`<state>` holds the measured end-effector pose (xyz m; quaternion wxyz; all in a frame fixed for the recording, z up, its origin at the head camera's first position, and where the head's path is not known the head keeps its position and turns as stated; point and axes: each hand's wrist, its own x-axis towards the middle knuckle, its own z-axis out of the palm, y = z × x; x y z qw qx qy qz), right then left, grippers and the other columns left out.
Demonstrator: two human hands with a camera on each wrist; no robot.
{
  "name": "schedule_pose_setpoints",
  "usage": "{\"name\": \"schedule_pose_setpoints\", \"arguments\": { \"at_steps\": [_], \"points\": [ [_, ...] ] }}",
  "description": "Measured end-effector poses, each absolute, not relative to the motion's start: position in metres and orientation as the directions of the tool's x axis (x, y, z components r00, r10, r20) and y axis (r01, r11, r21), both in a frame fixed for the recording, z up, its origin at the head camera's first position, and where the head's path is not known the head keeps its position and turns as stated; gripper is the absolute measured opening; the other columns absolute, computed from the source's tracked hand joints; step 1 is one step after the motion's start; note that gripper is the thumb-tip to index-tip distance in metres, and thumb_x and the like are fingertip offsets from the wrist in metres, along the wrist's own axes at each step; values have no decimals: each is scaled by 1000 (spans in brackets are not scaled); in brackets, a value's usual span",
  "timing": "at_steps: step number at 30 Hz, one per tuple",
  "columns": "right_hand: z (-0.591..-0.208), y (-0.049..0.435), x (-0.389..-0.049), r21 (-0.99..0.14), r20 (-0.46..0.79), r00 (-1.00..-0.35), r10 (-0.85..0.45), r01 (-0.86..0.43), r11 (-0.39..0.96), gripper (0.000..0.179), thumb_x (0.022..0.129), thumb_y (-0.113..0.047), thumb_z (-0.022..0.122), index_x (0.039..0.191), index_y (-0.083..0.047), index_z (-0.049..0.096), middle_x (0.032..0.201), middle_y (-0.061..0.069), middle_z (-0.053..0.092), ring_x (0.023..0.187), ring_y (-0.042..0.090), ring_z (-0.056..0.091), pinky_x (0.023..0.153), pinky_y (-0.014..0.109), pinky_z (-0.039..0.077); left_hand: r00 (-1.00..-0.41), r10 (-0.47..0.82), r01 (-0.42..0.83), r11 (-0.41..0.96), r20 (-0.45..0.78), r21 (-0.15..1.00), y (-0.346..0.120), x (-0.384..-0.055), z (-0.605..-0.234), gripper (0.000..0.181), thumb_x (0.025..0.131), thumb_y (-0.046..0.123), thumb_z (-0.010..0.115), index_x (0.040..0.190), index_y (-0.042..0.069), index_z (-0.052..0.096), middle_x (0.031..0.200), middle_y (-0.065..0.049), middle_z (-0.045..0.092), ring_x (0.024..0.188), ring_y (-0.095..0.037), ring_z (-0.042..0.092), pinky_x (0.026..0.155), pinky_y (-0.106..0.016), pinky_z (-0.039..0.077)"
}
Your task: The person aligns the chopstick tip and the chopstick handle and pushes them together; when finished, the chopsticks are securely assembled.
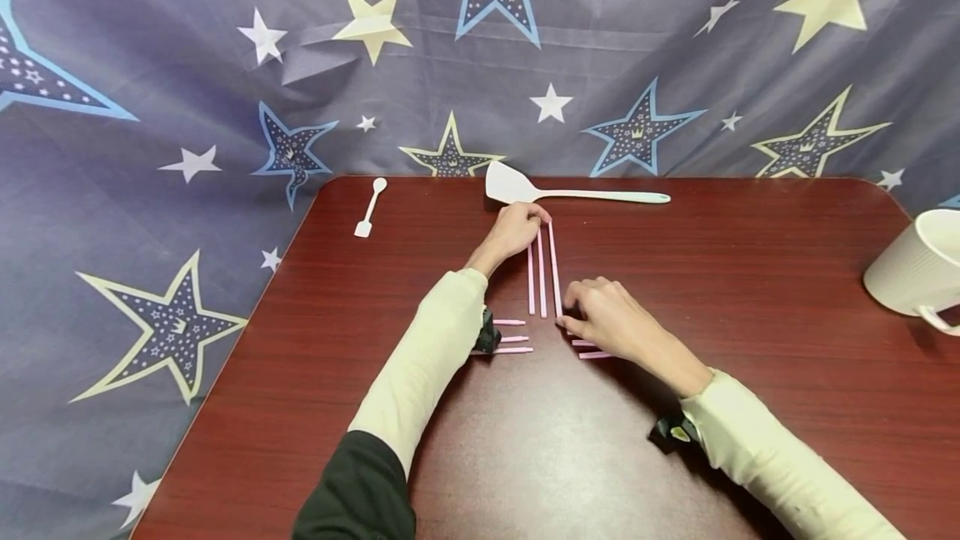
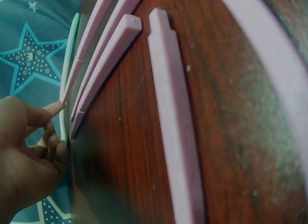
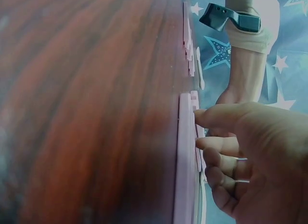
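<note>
A slim pink stick [image 1: 554, 265] runs away from me between my two hands. At its far end, my left hand [image 1: 513, 227] pinches the tip between thumb and finger. My right hand [image 1: 611, 319] holds the near end, thumb and index finger on either side and the other fingers loosely curled. Two more pink sticks lie side by side just left of it, one of them this stick [image 1: 542, 273]. Several sticks with stepped narrow ends [image 2: 173, 118] lie crosswise under my left wrist. Others [image 1: 594, 355] lie partly hidden beneath my right hand.
Beyond my left hand, a white spatula [image 1: 603, 195] with a pale green handle lies along the table's back edge. A small white scoop-like tool [image 1: 370, 211] lies at the back left. A ribbed white mug [image 1: 911, 265] stands at the right. A starry cloth [image 1: 547, 65] hangs behind the table.
</note>
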<state>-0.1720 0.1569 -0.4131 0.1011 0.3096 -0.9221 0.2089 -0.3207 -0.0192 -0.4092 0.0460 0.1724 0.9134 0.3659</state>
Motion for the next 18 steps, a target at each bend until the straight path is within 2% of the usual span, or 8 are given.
{"name": "schedule_pose_setpoints", "arguments": {
  "at_steps": [7, 18],
  "points": [
    [-415, 156, -173, -308, 318, -789, -525, -610, 730, 21, 84, -15, 84, 87, -4, 66, 72, 1, 59, 72, 29, 62, 65, 46, 51, -935, 354, 273, 695, 15, 665, -21, -322, -410, 34, 101, 4, 46, 117, 6, 76, 122, -7, 71, 109, -20, 58, 95, -29, 43],
    [-415, 157, -173, -308, 326, -785, -527, -615, 726, 22, 85, -16, 84, 87, -4, 65, 71, 0, 57, 71, 28, 61, 64, 46, 50, -925, 381, 297, 709, 6, 640, -22, -320, -409, 39, 99, 4, 45, 122, 7, 76, 132, -9, 68, 122, -20, 57, 101, -29, 42]
  ]
}}
